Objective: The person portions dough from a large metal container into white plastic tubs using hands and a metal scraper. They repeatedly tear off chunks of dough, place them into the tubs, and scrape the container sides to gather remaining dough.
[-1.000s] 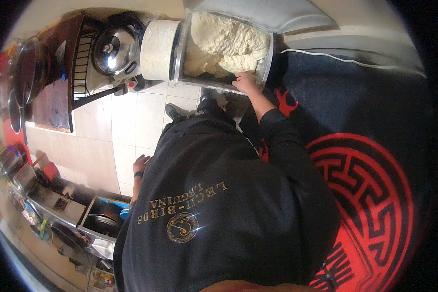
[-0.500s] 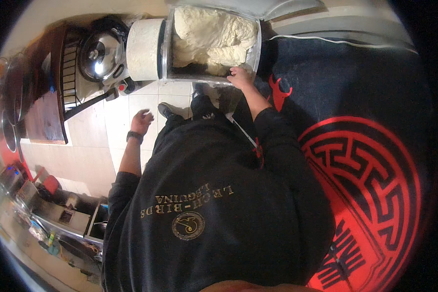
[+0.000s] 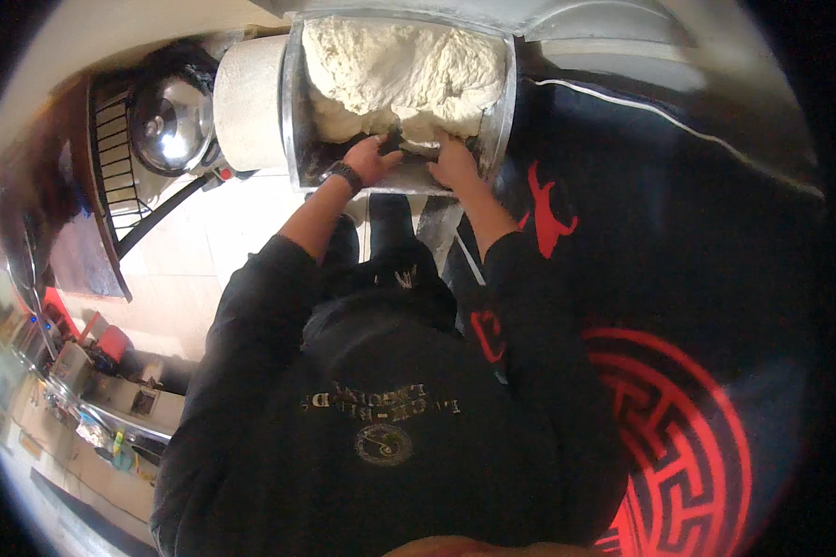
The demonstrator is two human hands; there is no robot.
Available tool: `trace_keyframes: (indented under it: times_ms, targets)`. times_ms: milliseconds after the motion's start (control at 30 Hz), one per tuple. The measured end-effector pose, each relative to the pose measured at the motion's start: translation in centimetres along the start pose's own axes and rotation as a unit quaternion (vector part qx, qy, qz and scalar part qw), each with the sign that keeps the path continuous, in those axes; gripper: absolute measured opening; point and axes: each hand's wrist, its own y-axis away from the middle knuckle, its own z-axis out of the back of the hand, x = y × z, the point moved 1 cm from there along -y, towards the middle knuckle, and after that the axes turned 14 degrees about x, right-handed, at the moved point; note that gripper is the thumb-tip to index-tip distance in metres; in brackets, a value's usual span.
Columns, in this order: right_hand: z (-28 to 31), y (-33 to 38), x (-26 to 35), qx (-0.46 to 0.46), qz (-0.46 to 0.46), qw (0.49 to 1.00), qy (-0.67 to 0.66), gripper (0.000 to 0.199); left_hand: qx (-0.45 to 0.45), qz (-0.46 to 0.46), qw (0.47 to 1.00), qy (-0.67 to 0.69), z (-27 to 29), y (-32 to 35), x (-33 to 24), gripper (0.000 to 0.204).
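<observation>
A large mass of pale dough (image 3: 404, 70) fills the far part of a metal trough (image 3: 297, 111) in front of me. Both arms reach over its near wall. My left hand (image 3: 372, 161), with a dark band on the wrist, is at the dough's near edge. Its thumb stands apart from the fingers, pointing inward. My right hand (image 3: 454, 165) is a short way to the right, its fingertips against the dough's lower edge and its thumb apart. Between the hands a small lip of dough hangs toward the dark trough bottom. The fingertips are partly hidden.
A whitish rounded housing (image 3: 251, 104) adjoins the trough's left side. Farther left are a shiny round metal lid (image 3: 170, 125) and a black wire rack (image 3: 116, 153). A white cable (image 3: 659, 113) runs along the dark red-patterned surface at right. Pale tiles (image 3: 172, 278) cover the floor.
My left hand has come from beside my body, up and right into the trough. My right hand stays near the dough's edge. The view has shifted, showing the dough spread wider.
</observation>
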Motion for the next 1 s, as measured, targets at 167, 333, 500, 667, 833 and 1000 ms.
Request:
trace_keyframes:
  times_ms: [167,333,500,667,833,1000]
  targets:
    - [-1.0,-1.5,-0.9,0.013,-0.048,0.999,-0.006,0.085,-0.023,0.109,0.976,0.187,-2.8,-7.4,-0.9,0.066]
    - [-0.7,-2.0,-0.5,-0.018,-0.105,0.994,-0.036,0.060,-0.145,0.085,0.850,0.500,-4.0,-9.7,-4.9,0.064]
    - [0.8,-3.4,0.7,-0.038,-0.150,0.987,-0.038,0.027,-0.124,0.122,0.889,0.423,-2.9,-11.2,-2.2,0.055]
    - [1.3,-3.6,2.4,-0.107,-0.067,0.991,0.046,0.022,-0.147,0.118,0.977,0.103,-4.6,-13.7,3.5,0.051]
    - [-0.9,-1.7,0.9,0.002,-0.066,0.993,0.093,0.035,-0.082,0.052,0.990,-0.104,-3.9,-7.9,-2.6,0.042]
    - [1.5,1.0,4.3,0.021,0.022,0.999,-0.036,0.048,-0.040,-0.022,0.973,-0.227,-0.4,-4.7,-2.1,0.035]
